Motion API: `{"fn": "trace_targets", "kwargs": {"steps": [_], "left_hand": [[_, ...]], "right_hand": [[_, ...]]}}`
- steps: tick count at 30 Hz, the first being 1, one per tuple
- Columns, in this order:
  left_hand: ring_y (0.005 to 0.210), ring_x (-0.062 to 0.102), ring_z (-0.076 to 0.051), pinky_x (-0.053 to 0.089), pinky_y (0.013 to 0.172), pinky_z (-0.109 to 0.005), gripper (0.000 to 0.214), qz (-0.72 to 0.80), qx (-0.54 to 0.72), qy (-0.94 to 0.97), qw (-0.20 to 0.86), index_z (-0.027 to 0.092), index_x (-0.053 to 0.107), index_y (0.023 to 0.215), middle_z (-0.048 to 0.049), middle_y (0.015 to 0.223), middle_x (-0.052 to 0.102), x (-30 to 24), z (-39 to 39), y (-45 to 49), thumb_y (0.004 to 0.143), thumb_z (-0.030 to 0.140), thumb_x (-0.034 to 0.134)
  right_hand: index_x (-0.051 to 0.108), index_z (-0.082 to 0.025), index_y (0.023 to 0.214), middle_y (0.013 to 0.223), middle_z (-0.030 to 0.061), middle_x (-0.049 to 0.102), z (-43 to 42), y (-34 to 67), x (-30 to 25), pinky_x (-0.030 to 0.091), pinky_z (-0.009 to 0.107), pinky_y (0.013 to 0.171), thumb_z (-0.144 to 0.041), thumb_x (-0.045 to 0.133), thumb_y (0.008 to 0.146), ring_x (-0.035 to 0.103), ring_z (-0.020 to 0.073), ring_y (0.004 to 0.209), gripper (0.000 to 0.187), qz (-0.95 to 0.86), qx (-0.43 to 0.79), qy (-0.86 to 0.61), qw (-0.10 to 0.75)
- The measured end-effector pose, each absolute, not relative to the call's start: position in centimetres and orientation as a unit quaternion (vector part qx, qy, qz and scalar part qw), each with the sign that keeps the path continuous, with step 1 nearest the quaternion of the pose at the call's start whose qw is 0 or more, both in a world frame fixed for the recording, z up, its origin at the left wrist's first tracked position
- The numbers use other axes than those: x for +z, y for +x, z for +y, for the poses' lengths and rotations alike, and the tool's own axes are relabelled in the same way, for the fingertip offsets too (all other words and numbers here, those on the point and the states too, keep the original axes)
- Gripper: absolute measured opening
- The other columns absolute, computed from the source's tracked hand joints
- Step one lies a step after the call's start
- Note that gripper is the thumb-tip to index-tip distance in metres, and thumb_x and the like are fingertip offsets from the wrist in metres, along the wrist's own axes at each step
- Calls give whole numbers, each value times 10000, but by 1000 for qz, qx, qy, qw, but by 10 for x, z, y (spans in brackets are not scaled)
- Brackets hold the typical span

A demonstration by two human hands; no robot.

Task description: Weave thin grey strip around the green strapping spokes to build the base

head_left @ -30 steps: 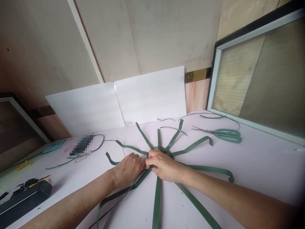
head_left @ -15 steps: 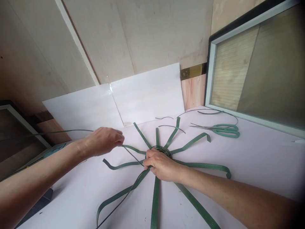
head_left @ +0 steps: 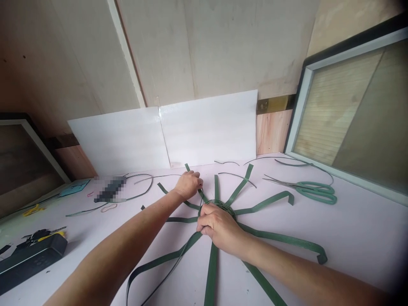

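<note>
Pale worktop [head_left: 350, 229], two white boards [head_left: 207, 127] leaning on the wall behind. Green strips [head_left: 210, 272] fan out flat like a star, mid-worktop. Right hand [head_left: 219, 227] bears down on the star's near centre, grip curled tight on the woven hub [head_left: 225, 207]. Left hand [head_left: 188, 185] sits just beyond, grip closed on one far spoke [head_left: 202, 196]. Green scissors [head_left: 315, 192] lie well apart, right.

A small round woven hub [head_left: 223, 205] of dark green lies flat mid-worktop [head_left: 350, 229]. Flat green straps [head_left: 210, 272] fan out from it like spokes, several ends curling upward. A thin dark strand [head_left: 162, 278] trails to the near left, just beside one strap.
</note>
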State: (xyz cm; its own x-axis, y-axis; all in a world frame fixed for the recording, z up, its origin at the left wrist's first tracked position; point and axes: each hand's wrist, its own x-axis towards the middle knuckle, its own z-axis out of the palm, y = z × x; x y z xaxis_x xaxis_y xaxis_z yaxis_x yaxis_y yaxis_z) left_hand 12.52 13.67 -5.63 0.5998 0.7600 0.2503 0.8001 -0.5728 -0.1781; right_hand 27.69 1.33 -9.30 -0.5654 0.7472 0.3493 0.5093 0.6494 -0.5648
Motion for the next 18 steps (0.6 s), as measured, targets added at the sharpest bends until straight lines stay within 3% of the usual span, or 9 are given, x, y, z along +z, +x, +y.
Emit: {"fn": "trace_targets", "kwargs": {"steps": [8, 15, 18], "left_hand": [[913, 566, -213, 474, 768, -302, 182, -493, -154, -855, 56, 190, 745, 896, -70, 928, 631, -93, 141, 118, 902, 245, 571], [928, 553, -236, 470, 832, -348, 166, -497, -193, -846, 30, 188, 755, 878, -81, 931, 634, -91, 139, 120, 887, 218, 592], [996, 532, -249, 442, 908, -383, 180, -494, -216, -842, 36, 209, 735, 1000, -88, 1051, 612, -77, 126, 109, 870, 196, 611]], "right_hand": [[700, -186, 934, 885, 31, 573, 10, 271, -93, 441, 305, 794, 23, 608, 751, 547, 188, 902, 294, -826, 210, -434, 292], [679, -172, 718, 958, 33, 496, 12, 272, -93, 445, 272, 742, -62, 612, 789, 541, 141, 789, 147, -829, 204, -449, 262], [619, -165, 626, 983, 26, 479, 12, 272, -91, 435, 271, 750, -64, 591, 791, 534, 130, 791, 195, -833, 198, -455, 245]]}}
